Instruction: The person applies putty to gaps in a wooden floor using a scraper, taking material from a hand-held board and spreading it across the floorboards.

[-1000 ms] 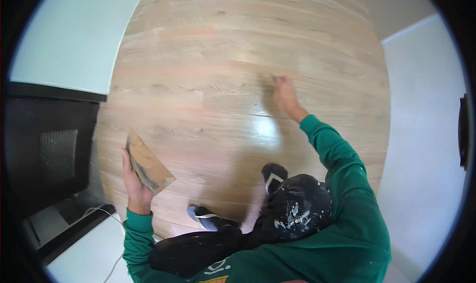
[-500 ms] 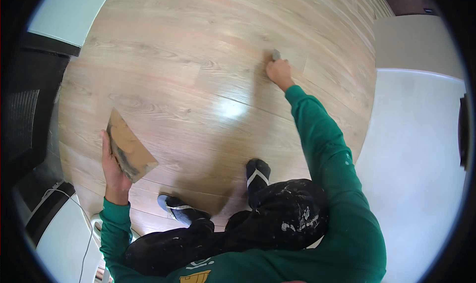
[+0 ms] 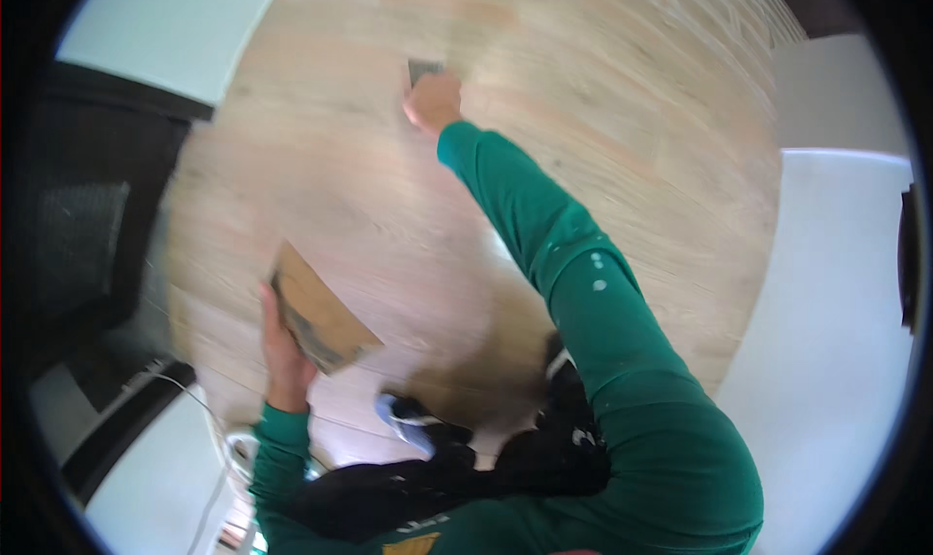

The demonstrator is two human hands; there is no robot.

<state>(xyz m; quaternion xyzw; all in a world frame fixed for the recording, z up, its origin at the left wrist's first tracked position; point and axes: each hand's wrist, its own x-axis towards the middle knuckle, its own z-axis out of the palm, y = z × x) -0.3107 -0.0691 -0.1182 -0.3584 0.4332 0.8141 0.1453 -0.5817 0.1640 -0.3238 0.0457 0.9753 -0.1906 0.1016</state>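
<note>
A wood-plank floor (image 3: 603,147) in pale tan fills the middle of the view, streaked with faint pinkish and whitish smears, its upper part softly blurred and a darker shadow falling near the person's feet. A pale wall (image 3: 160,30) borders it at the upper left, and below that stands a dark panel (image 3: 83,234) with a textured pane in it. A thin cable (image 3: 185,385) runs down at the lower left. Along the right side lies a broad white surface (image 3: 826,312), with a dark object (image 3: 909,259) at the far edge. The person wears green sleeves (image 3: 583,283), paint-spotted on the right arm, black trousers (image 3: 544,468), and a blue-grey sandal (image 3: 394,419) over a dark sock. The left grip (image 3: 287,356) holds a flat brown board (image 3: 326,312), tilted above the floor at the person's left; the thumb lies along its near left edge, the other fingers are mostly hidden beneath it, and a grey smear marks that edge. The right grip (image 3: 433,100), at the end of an outstretched arm, is closed around a small grey scraper (image 3: 420,70), its flat blade pointing away from the person over the floor; whether it touches the planks I cannot tell.
</note>
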